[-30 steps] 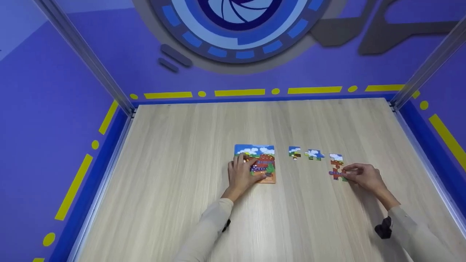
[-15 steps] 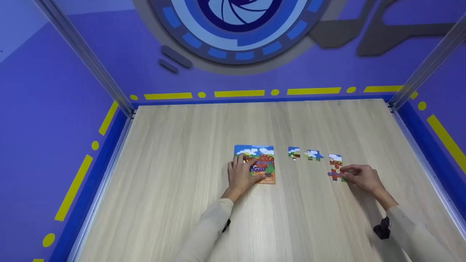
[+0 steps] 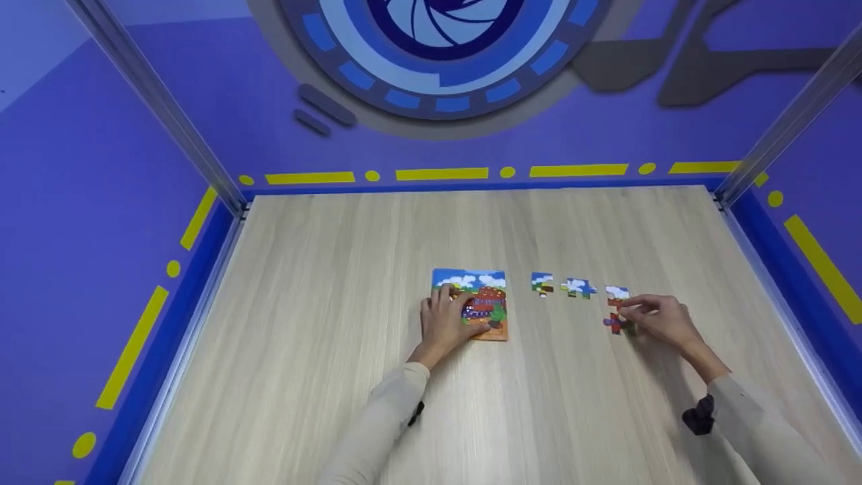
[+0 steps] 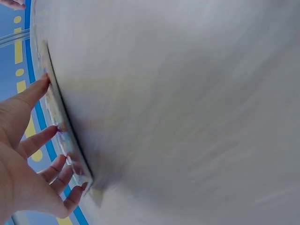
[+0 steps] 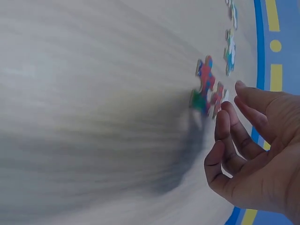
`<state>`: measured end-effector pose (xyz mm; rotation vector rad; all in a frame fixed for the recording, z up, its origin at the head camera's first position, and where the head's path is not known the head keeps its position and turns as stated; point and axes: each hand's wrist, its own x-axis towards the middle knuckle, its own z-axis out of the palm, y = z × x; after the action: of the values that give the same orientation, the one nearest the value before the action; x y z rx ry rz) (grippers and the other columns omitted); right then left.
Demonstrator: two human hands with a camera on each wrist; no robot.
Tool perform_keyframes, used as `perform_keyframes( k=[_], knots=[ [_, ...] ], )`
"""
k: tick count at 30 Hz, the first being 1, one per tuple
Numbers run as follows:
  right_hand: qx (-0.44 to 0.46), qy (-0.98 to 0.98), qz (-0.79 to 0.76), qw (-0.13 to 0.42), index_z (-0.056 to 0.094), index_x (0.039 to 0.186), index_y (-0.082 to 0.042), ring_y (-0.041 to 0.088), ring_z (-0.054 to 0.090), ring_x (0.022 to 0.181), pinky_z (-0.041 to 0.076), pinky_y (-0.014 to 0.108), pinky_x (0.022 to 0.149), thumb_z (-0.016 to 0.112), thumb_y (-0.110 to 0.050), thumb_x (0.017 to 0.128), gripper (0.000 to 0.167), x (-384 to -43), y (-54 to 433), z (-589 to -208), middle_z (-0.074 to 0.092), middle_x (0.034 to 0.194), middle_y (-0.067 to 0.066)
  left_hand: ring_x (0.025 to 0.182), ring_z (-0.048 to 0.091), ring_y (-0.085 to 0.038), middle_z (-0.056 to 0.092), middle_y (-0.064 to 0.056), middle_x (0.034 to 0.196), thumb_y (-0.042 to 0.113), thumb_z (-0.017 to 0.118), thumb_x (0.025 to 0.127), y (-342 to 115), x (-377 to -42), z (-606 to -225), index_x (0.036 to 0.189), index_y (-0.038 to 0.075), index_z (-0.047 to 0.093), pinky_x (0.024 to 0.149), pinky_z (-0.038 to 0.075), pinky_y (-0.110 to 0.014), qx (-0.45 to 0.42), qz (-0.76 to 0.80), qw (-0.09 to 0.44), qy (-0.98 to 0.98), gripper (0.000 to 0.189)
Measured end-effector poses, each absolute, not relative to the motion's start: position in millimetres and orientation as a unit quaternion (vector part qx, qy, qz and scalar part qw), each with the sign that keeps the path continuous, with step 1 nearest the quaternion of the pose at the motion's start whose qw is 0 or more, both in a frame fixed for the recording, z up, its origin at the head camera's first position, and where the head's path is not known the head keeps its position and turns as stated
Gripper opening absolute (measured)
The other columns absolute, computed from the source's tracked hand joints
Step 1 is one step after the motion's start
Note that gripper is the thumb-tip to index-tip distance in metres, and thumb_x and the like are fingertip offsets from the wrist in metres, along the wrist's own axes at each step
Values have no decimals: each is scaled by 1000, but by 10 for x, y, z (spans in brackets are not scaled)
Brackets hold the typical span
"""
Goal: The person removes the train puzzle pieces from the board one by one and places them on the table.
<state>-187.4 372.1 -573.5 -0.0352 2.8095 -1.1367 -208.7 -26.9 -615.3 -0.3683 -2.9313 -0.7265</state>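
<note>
My left hand [image 3: 444, 320] rests on a small rectangular jigsaw puzzle [image 3: 486, 277] with a cartoon picture of sky, clouds and red rocks. Its spread fingertips touch the puzzle's face, and the palm covers the left side. The puzzle lies flat on the table, seen edge-on in the left wrist view. My right hand [image 3: 663, 320] hovers low over two loose jigsaw pieces. One is a cloud-and-red piece [image 3: 617, 294] near the fingertips; the other is a red, purple and green piece [image 5: 206, 77] just below it. Thumb and fingers are apart in the right wrist view, with nothing between them.
Two more loose jigsaw pieces lie between the hands: a sky piece [image 3: 541, 281] close to the puzzle's right side and a cloud piece [image 3: 579, 287] beside it. The wooden table [image 3: 337, 256] is bounded by blue-purple panels [image 3: 155, 168] with yellow marks.
My right hand has moved slightly up and left, from the red, purple and green piece toward the cloud-and-red piece. The left hand stays on the puzzle.
</note>
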Motion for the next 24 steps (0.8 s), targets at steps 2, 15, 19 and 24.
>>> perform_keyframes(
  k=[2,15,19,24],
  knots=[
    [-25,920,-388,56,71,118,5,8,67,78,49,19,61,69,-18,98,30,-1899,3616,-5733,75,104,23,121,50,-30,55,-14,130,57,82,78,-325,-2109,-6119,132,17,68,96,41,-50,-121,-259,37,-957,69],
    [-80,896,-428,90,70,117,7,18,68,81,54,23,64,68,-14,98,28,-2013,3105,-5733,74,99,21,112,52,-33,60,-17,121,28,83,85,-772,-2240,-6035,123,9,74,95,43,-54,-110,-309,38,-944,43],
    [-94,894,-427,93,71,116,5,22,69,84,52,21,66,69,-15,98,27,-2066,2912,-5757,75,99,19,117,50,-33,59,-16,128,33,83,86,-815,-2234,-6044,124,15,75,100,39,-55,-115,-288,14,-951,44],
    [-113,888,-433,105,70,117,5,26,68,85,50,21,67,68,-14,98,27,-2166,2621,-5761,74,100,19,123,49,-33,59,-13,133,42,86,81,-796,-2198,-6060,123,17,75,104,33,-56,-100,-270,8,-958,50]
  ],
)
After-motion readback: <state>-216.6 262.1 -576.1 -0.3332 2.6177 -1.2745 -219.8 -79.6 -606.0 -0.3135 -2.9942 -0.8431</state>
